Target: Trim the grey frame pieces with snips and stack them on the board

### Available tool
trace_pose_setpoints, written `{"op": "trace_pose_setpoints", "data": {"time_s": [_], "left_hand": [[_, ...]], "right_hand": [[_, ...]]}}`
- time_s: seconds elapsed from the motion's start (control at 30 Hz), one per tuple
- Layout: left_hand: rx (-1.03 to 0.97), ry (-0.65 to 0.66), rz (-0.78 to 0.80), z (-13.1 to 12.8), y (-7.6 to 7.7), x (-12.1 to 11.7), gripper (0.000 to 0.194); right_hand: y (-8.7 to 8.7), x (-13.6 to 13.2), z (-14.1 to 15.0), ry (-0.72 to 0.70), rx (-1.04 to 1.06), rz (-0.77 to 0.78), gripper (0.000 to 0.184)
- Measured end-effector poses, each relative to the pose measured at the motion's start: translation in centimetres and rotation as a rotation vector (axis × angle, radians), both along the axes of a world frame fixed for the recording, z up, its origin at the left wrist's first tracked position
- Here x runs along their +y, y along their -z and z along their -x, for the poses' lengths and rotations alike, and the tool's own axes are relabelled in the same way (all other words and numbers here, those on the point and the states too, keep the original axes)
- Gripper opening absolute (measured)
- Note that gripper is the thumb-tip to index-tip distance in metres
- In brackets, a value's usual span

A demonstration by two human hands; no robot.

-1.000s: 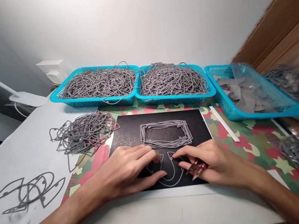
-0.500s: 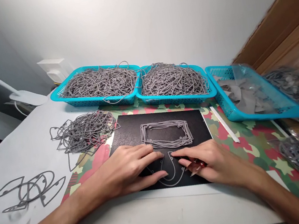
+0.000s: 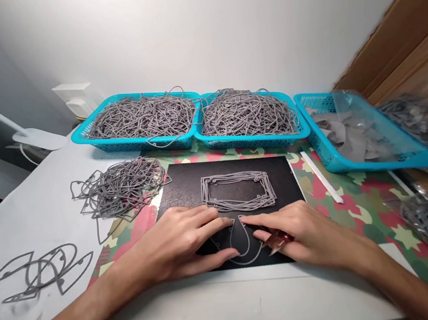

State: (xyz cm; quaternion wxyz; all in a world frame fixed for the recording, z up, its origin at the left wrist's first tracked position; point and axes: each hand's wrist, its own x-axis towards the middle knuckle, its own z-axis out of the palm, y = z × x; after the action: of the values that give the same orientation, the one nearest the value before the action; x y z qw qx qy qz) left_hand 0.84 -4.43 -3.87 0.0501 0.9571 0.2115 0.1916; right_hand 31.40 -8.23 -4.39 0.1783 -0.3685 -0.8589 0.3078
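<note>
Clock positions are taken from the U-shaped gray frame [image 3: 248,239], lying flat on the black board [image 3: 179,185]. At nine o'clock, the left hand [image 3: 186,236] is loosely open, its index finger and thumb parted and resting at the frame. At three o'clock, the right hand [image 3: 302,224] grips a red pointed tool [image 3: 278,240] in curled fingers, index fingertip at the frame's upper end. Stacked rectangular frames [image 3: 243,207], twelve o'clock; tangled gray pile [image 3: 128,189], ten o'clock; white strip [image 3: 322,177], two o'clock
</note>
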Motion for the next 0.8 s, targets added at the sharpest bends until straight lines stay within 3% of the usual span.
{"op": "trace_pose_setpoints", "data": {"time_s": [0.8], "left_hand": [[0.012,0.000,0.007,-0.19,0.43,-0.10,0.047]], "right_hand": [[-0.12,0.00,0.17,0.009,-0.028,0.018,0.045]]}}
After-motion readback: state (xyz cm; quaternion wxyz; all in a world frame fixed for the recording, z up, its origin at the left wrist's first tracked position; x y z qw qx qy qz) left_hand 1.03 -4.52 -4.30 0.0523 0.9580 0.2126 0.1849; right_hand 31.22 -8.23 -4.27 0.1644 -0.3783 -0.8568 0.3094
